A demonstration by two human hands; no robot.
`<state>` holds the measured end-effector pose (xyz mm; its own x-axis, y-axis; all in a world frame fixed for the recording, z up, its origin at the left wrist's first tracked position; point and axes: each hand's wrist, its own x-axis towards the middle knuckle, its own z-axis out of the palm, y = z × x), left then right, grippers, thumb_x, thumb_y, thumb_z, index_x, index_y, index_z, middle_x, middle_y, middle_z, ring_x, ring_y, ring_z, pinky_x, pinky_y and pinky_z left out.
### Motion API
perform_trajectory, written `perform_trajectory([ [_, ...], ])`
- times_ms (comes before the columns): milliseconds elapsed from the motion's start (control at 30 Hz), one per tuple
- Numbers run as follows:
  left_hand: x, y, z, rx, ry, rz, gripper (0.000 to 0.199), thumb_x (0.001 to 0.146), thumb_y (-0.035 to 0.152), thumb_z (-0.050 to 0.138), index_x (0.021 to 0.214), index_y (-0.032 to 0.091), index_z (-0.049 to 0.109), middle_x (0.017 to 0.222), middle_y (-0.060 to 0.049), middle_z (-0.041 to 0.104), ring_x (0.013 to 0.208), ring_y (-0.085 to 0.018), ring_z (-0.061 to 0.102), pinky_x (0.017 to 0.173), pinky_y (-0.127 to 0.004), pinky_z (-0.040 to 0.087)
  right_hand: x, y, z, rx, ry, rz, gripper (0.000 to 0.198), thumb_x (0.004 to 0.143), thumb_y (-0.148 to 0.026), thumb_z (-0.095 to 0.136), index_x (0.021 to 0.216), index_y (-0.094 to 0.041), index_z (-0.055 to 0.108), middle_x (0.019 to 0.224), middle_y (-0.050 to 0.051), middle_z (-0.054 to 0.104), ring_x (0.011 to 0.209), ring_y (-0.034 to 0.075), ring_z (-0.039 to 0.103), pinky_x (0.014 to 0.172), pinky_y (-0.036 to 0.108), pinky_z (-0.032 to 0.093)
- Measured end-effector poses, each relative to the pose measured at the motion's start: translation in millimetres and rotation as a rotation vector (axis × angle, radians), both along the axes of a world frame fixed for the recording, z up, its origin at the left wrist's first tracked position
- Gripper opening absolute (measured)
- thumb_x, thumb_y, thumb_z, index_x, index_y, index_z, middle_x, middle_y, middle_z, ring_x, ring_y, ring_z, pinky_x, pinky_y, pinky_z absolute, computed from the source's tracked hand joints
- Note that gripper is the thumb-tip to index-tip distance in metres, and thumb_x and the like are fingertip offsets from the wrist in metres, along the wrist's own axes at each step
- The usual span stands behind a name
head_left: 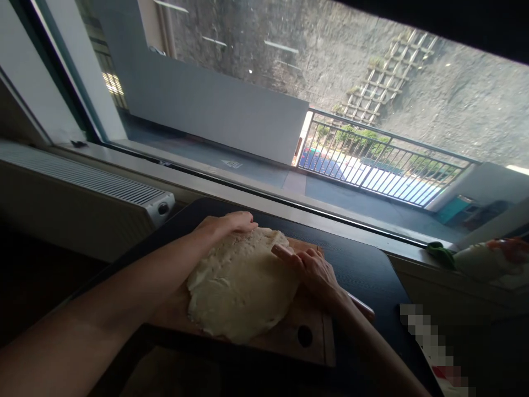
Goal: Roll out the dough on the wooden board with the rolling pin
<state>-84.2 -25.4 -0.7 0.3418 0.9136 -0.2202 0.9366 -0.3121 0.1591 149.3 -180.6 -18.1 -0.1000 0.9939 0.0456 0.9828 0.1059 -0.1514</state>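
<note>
A broad, flattened sheet of dough [243, 286] covers most of a wooden cutting board [318, 342] that has a round hole near its front right corner. At the dough's far edge, my left hand [242, 221] touches the sheet with its fingers curled over; what is under the fingertips, if anything, is hidden. My right hand [316, 267] is wrapped round a wooden rolling pin [362, 307]. One end of the pin pokes out over the dough's right side, and the other end shows beyond my forearm.
The board lies on a dark table [363, 264] beside a window sill [297, 218]. A white radiator [82, 187] stands at the left. At the sill's right end are a green cloth-like item [440, 255] and a pale container [479, 262]. Something dark sits at the table's near edge.
</note>
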Motion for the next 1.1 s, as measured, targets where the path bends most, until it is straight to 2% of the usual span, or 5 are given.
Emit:
perform_trajectory([
  [367, 1, -23, -0.6, 0.067, -0.126, 0.023, 0.034, 0.069, 0.037, 0.062, 0.097, 0.02, 0.066, 0.108, -0.011, 0.065, 0.095, -0.025, 0.06, 0.076, -0.028, 0.043, -25, -5, -23, 0.227, -0.077, 0.23, 0.054, 0.093, -0.052, 0.034, 0.138, -0.022, 0.038, 0.139, 0.009, 0.043, 0.135, 0.027, 0.022, 0.108, 0.045, 0.017],
  [533, -5, -14, -5.7, -0.032, -0.249, 0.141, 0.032, 0.065, 0.042, 0.062, 0.081, 0.015, 0.066, 0.077, -0.009, 0.066, 0.07, -0.022, 0.061, 0.058, -0.027, 0.039, -19, 32, -22, 0.31, -0.075, -0.055, 0.052, 0.095, -0.051, 0.03, 0.125, -0.015, 0.05, 0.136, 0.015, 0.043, 0.134, 0.031, 0.025, 0.105, 0.05, 0.022],
  [667, -9, -7, -5.6, -0.094, -0.392, 0.09, 0.022, 0.062, 0.034, 0.061, 0.075, 0.016, 0.064, 0.067, -0.001, 0.061, 0.057, -0.013, 0.053, 0.049, -0.023, 0.032, -25, 23, -22, 0.371, -0.011, 0.105, 0.035, 0.094, -0.037, 0.041, 0.124, -0.021, 0.051, 0.13, 0.01, 0.047, 0.122, 0.025, 0.038, 0.101, 0.041, 0.03],
  [867, -10, 7, -10.6, -0.138, -0.501, 0.065, 0.024, 0.059, 0.033, 0.062, 0.074, 0.015, 0.066, 0.067, 0.0, 0.063, 0.06, -0.013, 0.053, 0.052, -0.021, 0.036, -8, 17, -9, 0.16, 0.154, 0.249, 0.032, 0.09, -0.024, 0.045, 0.12, -0.028, 0.055, 0.108, 0.004, 0.056, 0.094, 0.017, 0.052, 0.081, 0.029, 0.041],
  [1100, -7, 17, -25.1, -0.129, -0.592, 0.089, 0.032, 0.068, 0.041, 0.056, 0.088, 0.017, 0.066, 0.084, -0.002, 0.067, 0.069, -0.013, 0.056, 0.058, -0.02, 0.04, -23, 78, -6, 0.056, 0.082, 0.004, 0.042, 0.093, -0.052, 0.032, 0.108, -0.026, 0.06, 0.116, 0.007, 0.055, 0.108, 0.023, 0.047, 0.091, 0.038, 0.035],
])
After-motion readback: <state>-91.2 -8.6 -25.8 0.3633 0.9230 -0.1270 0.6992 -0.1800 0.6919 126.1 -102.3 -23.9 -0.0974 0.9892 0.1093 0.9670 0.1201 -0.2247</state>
